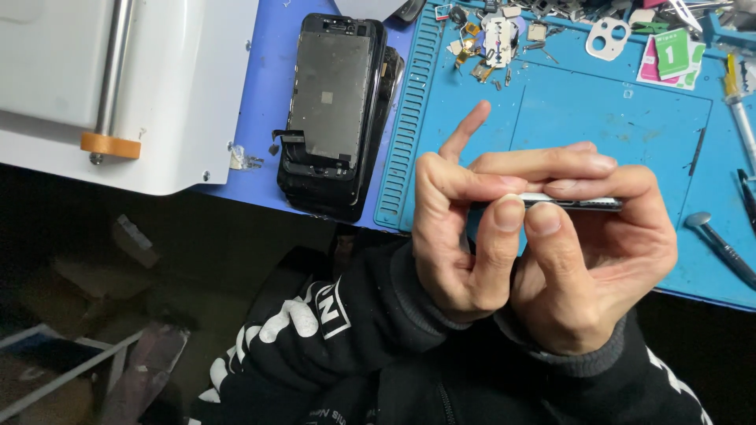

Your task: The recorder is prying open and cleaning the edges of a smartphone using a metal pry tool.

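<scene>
Thin, stiff phone [579, 203] pinched edge-on between left hand [457, 236] and right hand [598, 267]; likely light, fragile, best gripped along edges.

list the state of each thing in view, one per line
left hand: shut on the thin phone, index finger raised
right hand: shut on the thin phone, thumb on its edge
thin phone: held edge-on above the mat, off the table
stack of phone screens: lying flat, dismantled, a flex cable hanging loose
blue mat: flat on the table, small parts scattered along its far edge
screwdriver: lying on the mat, untouched
</scene>
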